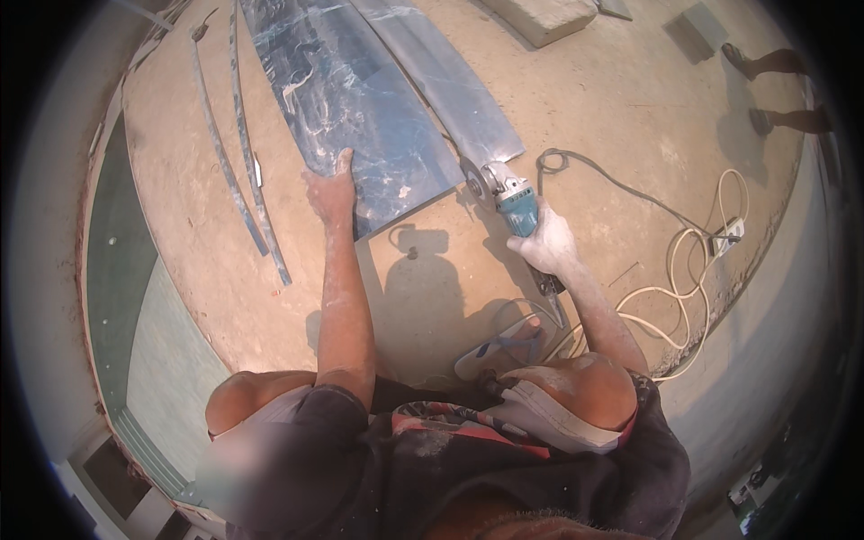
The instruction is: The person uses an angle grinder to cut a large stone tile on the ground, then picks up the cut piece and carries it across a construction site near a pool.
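Observation:
My right hand (547,245) is wrapped round the teal body of an angle grinder (519,209). Its cutting disc (477,182) stands on edge by the near right corner of a dark blue-grey stone slab (369,121), close to the gap beside a second, narrower slab (459,99). Whether the disc touches the stone I cannot tell. At the wide slab's near left edge, my left hand (333,191) grips the rim, thumb on top and the other fingers partly hidden. White dust smears the slab and coats my right hand.
Two long thin strips (243,135) lie on the left. A pale cable (675,292) coils at right beside a white socket block (727,236); a dark cord (621,189) runs to it. Blocks (549,18) lie at the back. Another person's legs (783,117) show far right. My sandalled foot (504,346) is below the grinder.

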### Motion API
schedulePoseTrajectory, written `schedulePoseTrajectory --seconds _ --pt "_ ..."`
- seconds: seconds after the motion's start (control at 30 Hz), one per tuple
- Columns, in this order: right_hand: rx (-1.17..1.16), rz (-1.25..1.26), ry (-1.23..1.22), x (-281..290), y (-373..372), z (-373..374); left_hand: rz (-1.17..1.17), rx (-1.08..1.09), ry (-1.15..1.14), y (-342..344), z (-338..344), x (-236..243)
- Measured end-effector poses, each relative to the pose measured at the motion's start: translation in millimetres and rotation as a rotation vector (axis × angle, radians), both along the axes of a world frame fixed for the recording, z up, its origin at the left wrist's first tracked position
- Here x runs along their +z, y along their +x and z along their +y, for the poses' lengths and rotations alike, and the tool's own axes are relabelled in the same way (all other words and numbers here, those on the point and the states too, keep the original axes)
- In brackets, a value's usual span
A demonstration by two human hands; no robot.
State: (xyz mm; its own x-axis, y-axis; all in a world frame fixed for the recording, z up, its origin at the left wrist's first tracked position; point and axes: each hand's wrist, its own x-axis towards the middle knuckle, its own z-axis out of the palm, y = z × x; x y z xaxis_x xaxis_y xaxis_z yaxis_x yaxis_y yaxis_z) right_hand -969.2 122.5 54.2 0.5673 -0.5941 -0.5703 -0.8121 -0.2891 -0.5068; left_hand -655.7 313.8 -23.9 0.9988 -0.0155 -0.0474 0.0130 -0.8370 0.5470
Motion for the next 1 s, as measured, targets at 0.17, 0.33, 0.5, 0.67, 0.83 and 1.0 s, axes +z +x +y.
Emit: schedulePoseTrajectory --seconds 0.17,0.33,0.5,0.67,0.83,1.0 --pt "0.008 0.002 0.0 -1.2 4.4 -1.9 -0.04 -0.004 0.009 1.3 1.8 -4.0" --pt "0.007 0.009 0.006 -1.9 9.0 -5.1 -0.017 -0.007 -0.001 -2.1 0.0 0.4" --pt "0.023 -0.007 0.007 -4.3 11.1 -8.1 -0.015 -0.003 0.008 -1.2 0.2 -0.5" --pt "0.027 0.002 0.01 -3.8 15.7 -9.7 -0.024 -0.003 0.015 -0.1 1.7 -2.2" --pt "0.018 -0.014 0.025 -1.3 20.2 -12.1 -0.028 -0.008 0.008 -0.6 1.6 -2.7" --pt "0.017 -0.006 0.021 -1.4 24.3 -13.2 -0.008 -0.005 0.0 -0.3 0.4 -1.3"
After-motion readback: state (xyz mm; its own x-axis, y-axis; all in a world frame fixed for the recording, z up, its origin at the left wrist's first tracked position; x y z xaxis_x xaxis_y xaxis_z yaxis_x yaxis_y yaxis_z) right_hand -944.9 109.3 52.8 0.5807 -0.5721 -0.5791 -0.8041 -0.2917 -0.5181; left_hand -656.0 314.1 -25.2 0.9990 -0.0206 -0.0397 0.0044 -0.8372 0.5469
